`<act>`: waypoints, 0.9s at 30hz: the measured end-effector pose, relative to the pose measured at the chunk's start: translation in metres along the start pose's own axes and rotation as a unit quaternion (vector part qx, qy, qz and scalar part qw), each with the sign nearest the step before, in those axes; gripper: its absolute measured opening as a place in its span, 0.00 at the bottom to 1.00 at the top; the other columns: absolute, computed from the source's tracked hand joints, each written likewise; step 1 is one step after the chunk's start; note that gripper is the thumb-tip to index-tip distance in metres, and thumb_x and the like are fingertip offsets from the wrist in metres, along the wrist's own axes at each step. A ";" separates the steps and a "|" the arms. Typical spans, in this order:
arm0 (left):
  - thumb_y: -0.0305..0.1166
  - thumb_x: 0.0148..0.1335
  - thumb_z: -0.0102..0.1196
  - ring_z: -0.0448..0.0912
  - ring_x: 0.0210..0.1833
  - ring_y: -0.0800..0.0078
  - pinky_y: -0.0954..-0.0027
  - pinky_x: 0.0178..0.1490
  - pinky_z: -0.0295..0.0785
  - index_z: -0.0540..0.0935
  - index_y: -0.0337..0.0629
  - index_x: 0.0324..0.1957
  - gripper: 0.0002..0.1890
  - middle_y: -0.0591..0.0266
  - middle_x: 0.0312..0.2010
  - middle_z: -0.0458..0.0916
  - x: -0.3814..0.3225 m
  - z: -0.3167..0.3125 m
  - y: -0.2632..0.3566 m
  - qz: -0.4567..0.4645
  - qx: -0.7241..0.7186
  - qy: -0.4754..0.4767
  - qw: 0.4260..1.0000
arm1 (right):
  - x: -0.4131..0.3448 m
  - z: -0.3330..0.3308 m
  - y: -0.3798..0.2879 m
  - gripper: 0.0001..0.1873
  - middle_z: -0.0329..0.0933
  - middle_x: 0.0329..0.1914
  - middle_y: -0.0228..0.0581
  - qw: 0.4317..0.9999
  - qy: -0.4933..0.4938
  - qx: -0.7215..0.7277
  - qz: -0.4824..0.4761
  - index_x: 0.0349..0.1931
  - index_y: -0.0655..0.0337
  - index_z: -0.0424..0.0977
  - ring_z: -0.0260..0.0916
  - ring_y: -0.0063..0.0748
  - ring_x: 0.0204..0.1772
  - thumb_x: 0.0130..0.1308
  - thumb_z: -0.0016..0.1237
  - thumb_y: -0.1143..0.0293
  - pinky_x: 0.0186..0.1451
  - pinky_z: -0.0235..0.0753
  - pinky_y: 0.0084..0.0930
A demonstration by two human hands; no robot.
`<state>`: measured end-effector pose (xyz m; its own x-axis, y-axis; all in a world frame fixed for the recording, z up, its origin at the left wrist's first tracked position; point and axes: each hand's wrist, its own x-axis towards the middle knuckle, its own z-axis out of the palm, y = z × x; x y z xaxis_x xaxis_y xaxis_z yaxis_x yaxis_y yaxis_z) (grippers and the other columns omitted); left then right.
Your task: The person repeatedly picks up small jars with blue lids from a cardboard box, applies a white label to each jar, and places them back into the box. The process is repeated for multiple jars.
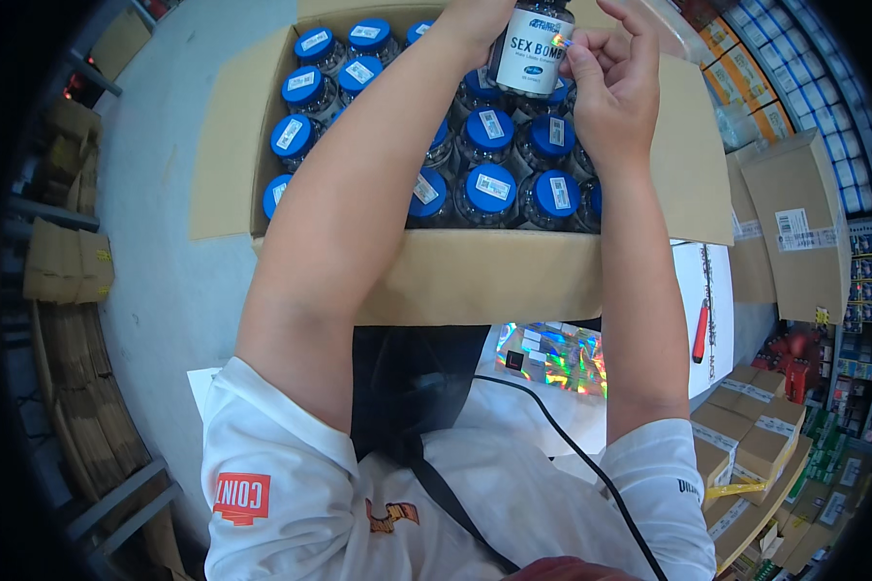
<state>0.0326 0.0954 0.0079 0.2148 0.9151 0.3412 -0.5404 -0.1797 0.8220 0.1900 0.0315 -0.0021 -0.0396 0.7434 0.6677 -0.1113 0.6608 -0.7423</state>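
Above an open cardboard carton [479, 279], my left hand [485, 23] grips a supplement bottle [530, 62] with a white printed label. The bottle is held up, its top cut off by the upper edge of the view. At the label's right side, my right hand [614, 87] pinches a small shiny holographic sticker [561, 41] between thumb and finger. The sticker lies against the label; how much of it is stuck cannot be seen. Below, rows of bottles with blue lids [490, 187] fill the carton, each visible lid bearing a printed label. My left forearm hides part of them.
A sheet of holographic stickers [552, 356] lies between the carton and my body. On a white surface to the right rests a red-handled tool [700, 332]. A black cable [552, 421] crosses my front. Taped cartons [748, 414] and stocked shelves stand at right, flattened cardboard [91, 385] at left.
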 end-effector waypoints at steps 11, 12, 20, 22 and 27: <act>0.47 0.73 0.59 0.81 0.43 0.76 0.72 0.48 0.77 0.85 0.37 0.49 0.21 0.62 0.42 0.85 0.003 0.000 0.000 0.064 0.106 -0.039 0.991 | -0.007 0.001 -0.023 0.29 0.73 0.33 0.31 0.996 -0.045 -0.072 0.016 0.66 0.63 0.60 0.73 0.19 0.36 0.66 0.46 0.89 0.41 0.74 0.15; 0.48 0.72 0.59 0.81 0.44 0.75 0.72 0.49 0.77 0.85 0.36 0.49 0.21 0.61 0.43 0.85 0.004 0.001 0.000 0.062 0.099 -0.046 0.992 | -0.007 0.000 -0.023 0.29 0.73 0.33 0.31 0.996 -0.044 -0.073 0.012 0.66 0.63 0.60 0.73 0.19 0.36 0.66 0.46 0.89 0.41 0.74 0.15; 0.48 0.72 0.60 0.81 0.43 0.75 0.71 0.48 0.77 0.85 0.35 0.49 0.22 0.60 0.42 0.85 0.004 0.002 0.002 0.044 0.085 -0.056 0.994 | -0.004 -0.003 -0.019 0.27 0.74 0.33 0.32 0.995 -0.034 -0.094 -0.004 0.63 0.64 0.61 0.73 0.18 0.36 0.65 0.50 0.89 0.41 0.74 0.15; 0.48 0.72 0.60 0.82 0.42 0.75 0.71 0.47 0.78 0.85 0.35 0.49 0.22 0.60 0.41 0.85 0.003 0.002 0.002 0.045 0.087 -0.055 0.994 | -0.004 -0.003 -0.019 0.27 0.75 0.34 0.33 0.994 -0.028 -0.104 -0.006 0.62 0.65 0.62 0.74 0.18 0.35 0.64 0.52 0.89 0.40 0.75 0.15; 0.48 0.72 0.59 0.83 0.38 0.74 0.70 0.42 0.80 0.85 0.36 0.49 0.21 0.60 0.39 0.85 0.001 0.001 0.003 0.037 0.070 -0.046 0.996 | -0.004 -0.005 -0.019 0.31 0.77 0.37 0.34 0.983 0.011 -0.186 0.007 0.63 0.66 0.62 0.76 0.19 0.37 0.62 0.62 0.83 0.39 0.77 0.17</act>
<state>0.0316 0.0959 0.0115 0.2555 0.8615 0.4388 -0.4397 -0.3007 0.8463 0.1974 0.0168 0.0088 -0.0159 0.7521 0.6589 0.2594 0.6395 -0.7237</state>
